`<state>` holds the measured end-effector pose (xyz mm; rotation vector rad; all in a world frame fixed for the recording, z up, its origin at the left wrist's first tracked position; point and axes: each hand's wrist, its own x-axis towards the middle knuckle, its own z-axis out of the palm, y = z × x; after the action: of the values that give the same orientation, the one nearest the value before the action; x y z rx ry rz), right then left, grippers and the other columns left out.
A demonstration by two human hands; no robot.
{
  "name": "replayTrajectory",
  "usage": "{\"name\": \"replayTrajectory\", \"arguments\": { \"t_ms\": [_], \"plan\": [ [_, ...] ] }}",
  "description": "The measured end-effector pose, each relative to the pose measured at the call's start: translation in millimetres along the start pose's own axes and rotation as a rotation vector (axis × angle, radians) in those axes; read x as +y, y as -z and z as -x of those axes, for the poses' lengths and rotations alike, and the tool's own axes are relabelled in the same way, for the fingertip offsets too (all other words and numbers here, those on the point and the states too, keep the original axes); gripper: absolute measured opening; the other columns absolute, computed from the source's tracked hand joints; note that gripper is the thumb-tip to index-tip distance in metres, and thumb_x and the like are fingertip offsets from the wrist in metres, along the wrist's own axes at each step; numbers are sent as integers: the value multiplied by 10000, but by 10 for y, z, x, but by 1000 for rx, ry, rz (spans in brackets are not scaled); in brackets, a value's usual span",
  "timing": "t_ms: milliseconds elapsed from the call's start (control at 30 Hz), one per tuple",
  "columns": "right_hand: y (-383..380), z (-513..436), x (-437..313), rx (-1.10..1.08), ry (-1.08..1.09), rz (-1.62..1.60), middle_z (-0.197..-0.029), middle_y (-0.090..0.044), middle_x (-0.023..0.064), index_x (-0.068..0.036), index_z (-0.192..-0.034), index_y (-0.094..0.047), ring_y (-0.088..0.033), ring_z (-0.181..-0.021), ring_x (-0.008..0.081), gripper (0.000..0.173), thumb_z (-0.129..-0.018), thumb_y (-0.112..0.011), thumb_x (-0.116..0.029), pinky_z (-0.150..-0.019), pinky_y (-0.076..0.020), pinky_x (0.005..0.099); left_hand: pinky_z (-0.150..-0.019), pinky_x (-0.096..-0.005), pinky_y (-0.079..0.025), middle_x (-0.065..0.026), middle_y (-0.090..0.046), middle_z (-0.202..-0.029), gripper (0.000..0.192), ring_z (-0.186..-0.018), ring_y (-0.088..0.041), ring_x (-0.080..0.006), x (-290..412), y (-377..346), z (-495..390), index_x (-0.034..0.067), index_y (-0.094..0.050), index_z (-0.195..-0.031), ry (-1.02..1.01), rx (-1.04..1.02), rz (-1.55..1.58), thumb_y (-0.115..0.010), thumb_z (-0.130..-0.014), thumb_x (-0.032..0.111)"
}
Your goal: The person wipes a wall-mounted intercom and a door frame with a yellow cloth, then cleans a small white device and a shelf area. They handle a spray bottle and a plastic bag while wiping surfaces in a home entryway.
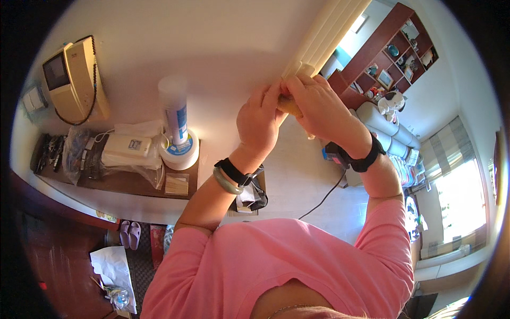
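Both my hands are raised together in front of the pale moulded door trim (324, 36). Between them is a small yellow-brown object (290, 106), mostly covered by fingers, so its kind is unclear. My left hand (258, 119) grips it from the left, its fingertips meeting those of the other hand. Curled around the object's right side is my right hand (318, 105), its fingertips close to the trim. A small pale end (310, 136) shows below the right hand. A black strap and a jade-like bangle (227, 182) circle my left wrist; another black strap (367, 156) is on my right.
At left, a brown ledge (123, 188) holds a bagged white device (127, 150), a white round tub (181, 155) and a tall cylindrical container (175, 115). A wall intercom (75, 81) hangs above. A black cable (324, 198) crosses the floor; a grey sofa (374, 117) stands right.
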<state>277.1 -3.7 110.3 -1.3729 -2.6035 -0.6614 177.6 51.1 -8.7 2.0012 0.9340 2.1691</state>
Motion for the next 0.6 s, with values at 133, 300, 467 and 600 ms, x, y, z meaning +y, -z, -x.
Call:
{"name": "replayTrajectory", "arguments": {
  "t_ms": [133,300,467,600],
  "plan": [
    [26,-51,8,-34,159,232,-946,-593,97,-37,-1006,-589,-554,-985,260,236,-780,-611,-104,-885,-403,384,-613,-323,-510,-47,-585,-979,504,-785,-616,-235,5,39,-22,89,-591,-1140,-13,-18,-40,-752,-662,106],
    [94,-216,55,-144,200,177,-924,-600,105,-13,-910,-615,-571,-952,264,183,-756,-623,-112,-895,-408,371,-572,-335,-503,-47,-588,-896,443,-730,-612,-231,42,30,-11,103,-606,-1085,41,-31,-117,-767,-675,154],
    [198,-364,117,-339,255,140,-884,-609,126,-1,-909,-589,-596,-900,290,193,-744,-626,-94,-891,-410,371,-534,-356,-490,-49,-578,-804,346,-680,-600,-234,22,-6,15,104,-611,-1002,10,-19,-102,-759,-704,199],
    [359,-417,123,-420,210,-97,-884,-589,139,-7,-941,-546,-581,-878,314,236,-721,-617,-57,-839,-435,364,-568,-363,-494,-56,-563,-828,460,-715,-595,-247,11,8,11,108,-587,-1119,53,-71,-134,-752,-698,193]
  ]
}}
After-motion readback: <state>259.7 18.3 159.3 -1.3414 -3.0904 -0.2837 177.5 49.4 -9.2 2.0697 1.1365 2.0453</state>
